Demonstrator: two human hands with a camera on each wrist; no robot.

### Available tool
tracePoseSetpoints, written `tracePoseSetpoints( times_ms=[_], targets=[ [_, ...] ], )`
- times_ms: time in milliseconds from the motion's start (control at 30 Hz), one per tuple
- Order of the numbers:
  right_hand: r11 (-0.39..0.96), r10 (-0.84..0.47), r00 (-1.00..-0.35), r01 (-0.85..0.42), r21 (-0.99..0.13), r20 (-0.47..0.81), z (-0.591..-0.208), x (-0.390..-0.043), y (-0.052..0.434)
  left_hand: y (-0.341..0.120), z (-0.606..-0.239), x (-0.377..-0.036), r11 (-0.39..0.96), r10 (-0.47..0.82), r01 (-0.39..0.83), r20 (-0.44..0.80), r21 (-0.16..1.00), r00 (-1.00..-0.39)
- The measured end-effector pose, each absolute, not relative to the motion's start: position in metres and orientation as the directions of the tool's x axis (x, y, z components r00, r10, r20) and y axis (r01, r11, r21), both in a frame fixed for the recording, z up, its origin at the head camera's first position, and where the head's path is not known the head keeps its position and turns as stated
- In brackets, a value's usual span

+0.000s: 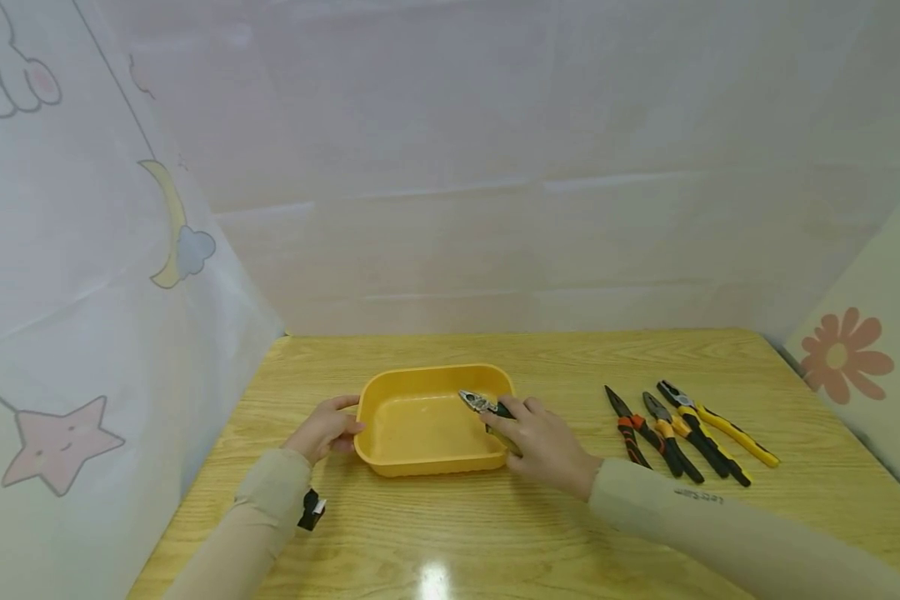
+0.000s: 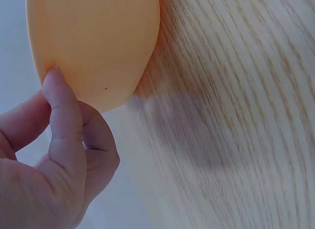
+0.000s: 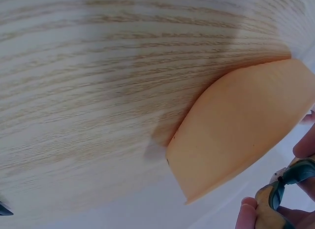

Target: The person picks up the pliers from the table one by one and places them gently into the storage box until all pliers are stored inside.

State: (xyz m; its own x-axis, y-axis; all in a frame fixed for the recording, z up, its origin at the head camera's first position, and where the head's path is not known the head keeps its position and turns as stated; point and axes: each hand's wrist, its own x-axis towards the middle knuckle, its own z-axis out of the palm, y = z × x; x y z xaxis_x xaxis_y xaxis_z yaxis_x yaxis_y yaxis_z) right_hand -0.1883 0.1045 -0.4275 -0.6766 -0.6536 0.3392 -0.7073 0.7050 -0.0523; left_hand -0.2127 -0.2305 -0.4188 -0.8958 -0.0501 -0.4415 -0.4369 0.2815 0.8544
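A yellow plastic tray [image 1: 390, 392] sits near the middle of the wooden table. My left hand [image 1: 326, 431] holds its left rim, thumb and fingers touching the tray's outer wall [image 2: 93, 47]. My right hand [image 1: 543, 442] grips a pair of pliers [image 1: 482, 405] by the handles, the metal head reaching over the tray's right rim. In the right wrist view the fingers curl round the pliers' handles [image 3: 275, 199] beside the tray wall [image 3: 236, 140].
Three more pliers lie side by side to the right: orange-handled [image 1: 630, 429], black and orange [image 1: 671, 437], and black and yellow [image 1: 712, 433]. White cloth walls with cartoon prints enclose the table [image 1: 495, 533] at back and sides.
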Motion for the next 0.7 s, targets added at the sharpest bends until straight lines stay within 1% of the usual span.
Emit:
tracePoseSetpoints(
  times_ms=[267,700],
  targets=[
    [0.676,-0.69,-0.643,-0.737,-0.022,0.333,-0.4251,-0.1897,0.0983,-0.2305,-0.4181,-0.212,0.279,-0.056,-0.442,-0.445,0.853,-0.894],
    [0.648,-0.725,-0.619,-0.762,-0.008,0.302,-0.4236,-0.1935,0.0941,-0.2314,-0.4192,-0.2129,0.293,-0.039,-0.426,-0.434,0.856,-0.9]
  ],
)
